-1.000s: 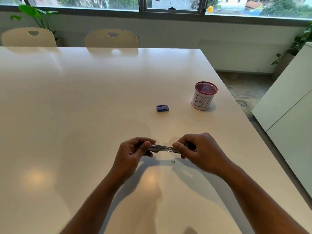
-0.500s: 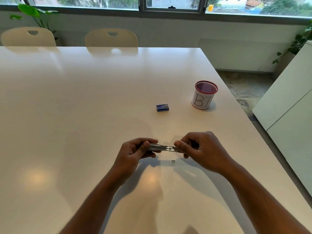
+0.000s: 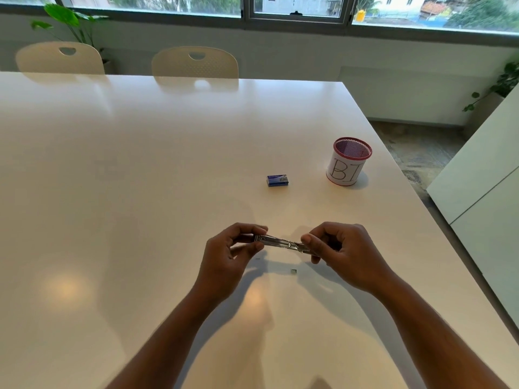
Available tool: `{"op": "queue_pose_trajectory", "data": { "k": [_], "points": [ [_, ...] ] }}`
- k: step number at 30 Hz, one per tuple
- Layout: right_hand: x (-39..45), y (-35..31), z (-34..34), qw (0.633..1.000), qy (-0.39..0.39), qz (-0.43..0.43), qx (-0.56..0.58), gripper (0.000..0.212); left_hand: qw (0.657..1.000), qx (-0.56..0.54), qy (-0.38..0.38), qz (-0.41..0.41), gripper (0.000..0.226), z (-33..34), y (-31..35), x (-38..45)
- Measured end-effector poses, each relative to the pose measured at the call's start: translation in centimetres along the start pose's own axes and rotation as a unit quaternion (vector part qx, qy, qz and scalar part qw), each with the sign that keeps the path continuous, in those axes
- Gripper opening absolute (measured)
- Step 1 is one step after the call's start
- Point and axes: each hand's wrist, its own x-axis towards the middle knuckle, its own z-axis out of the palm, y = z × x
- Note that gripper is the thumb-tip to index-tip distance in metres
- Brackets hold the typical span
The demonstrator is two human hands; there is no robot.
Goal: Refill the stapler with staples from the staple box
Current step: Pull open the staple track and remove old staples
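The stapler (image 3: 283, 243) is held lengthwise above the bench (image 3: 140, 192), the left hand (image 3: 230, 254) pinching one end and the right hand (image 3: 342, 251) clamped on the other (whether its tray is open cannot be told). The staple box (image 3: 277, 180) lies shut farther back, well apart, beside a mesh cup (image 3: 348, 161). Loading staples seems still ahead.
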Motion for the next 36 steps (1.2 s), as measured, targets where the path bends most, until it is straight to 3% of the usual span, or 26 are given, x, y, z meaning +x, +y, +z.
{"op": "queue_pose_trajectory", "data": {
  "k": [6,12,24,36],
  "points": [
    [-0.02,-0.04,-0.08,1.000,0.018,-0.019,-0.004,0.051,0.998,0.006,0.043,0.036,0.031,0.36,0.64,0.04],
    [0.02,0.21,-0.10,0.998,0.030,-0.021,-0.043,0.053,0.989,0.097,0.080,0.075,0.030,0.80,0.89,-0.08],
    [0.08,0.07,0.00,0.998,0.031,-0.018,-0.052,0.046,0.996,-0.027,0.075,-0.049,0.024,0.44,0.98,0.08],
    [-0.27,0.04,-0.22,0.999,0.019,-0.009,-0.048,0.060,0.983,-0.114,0.043,-0.138,0.020,0.11,0.89,0.26]
  ]
}}
